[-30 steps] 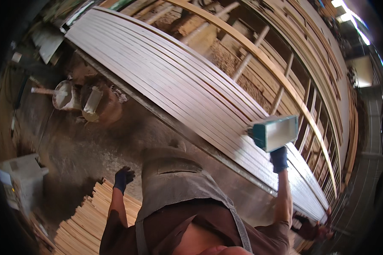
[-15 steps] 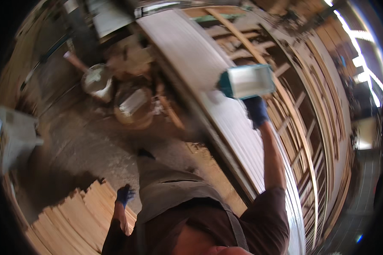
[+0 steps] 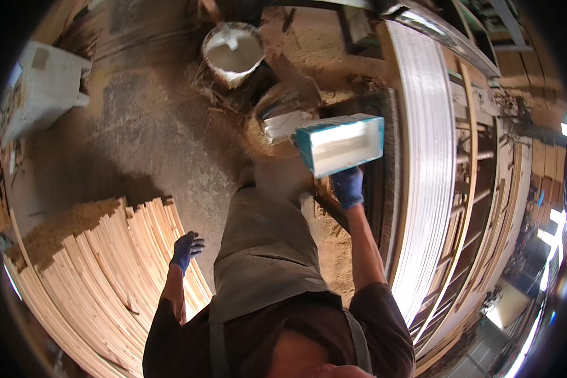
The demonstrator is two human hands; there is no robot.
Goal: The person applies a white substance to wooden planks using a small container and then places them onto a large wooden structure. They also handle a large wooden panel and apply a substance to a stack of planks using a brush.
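Note:
In my right hand [image 3: 348,187], gloved in blue, is a rectangular teal box [image 3: 346,148] with a whitish inside, its open side facing up toward me. My fingers are wrapped at its near side, partly hidden beneath it. The box is held above the floor, left of a long stack of white, ridged strips [image 3: 425,126]. My left hand [image 3: 186,250], also in a blue glove, hangs beside a pile of pale wooden strips [image 3: 113,271]. It holds nothing, and its fingers are loosely bent and apart.
Ahead on the floor stands a bucket [image 3: 232,77] smeared with white stuff. Nearer, a white block-like thing [image 3: 286,124] rests in a round tub [image 3: 261,142]. A grey-white bin-like object [image 3: 47,88] is at far left. Wooden racks with long slats [image 3: 469,157] line the right side.
My view has turned right. The box in my right hand has moved from over the white strips to left of them, nearer the tub. My left hand stays low by the wooden strips.

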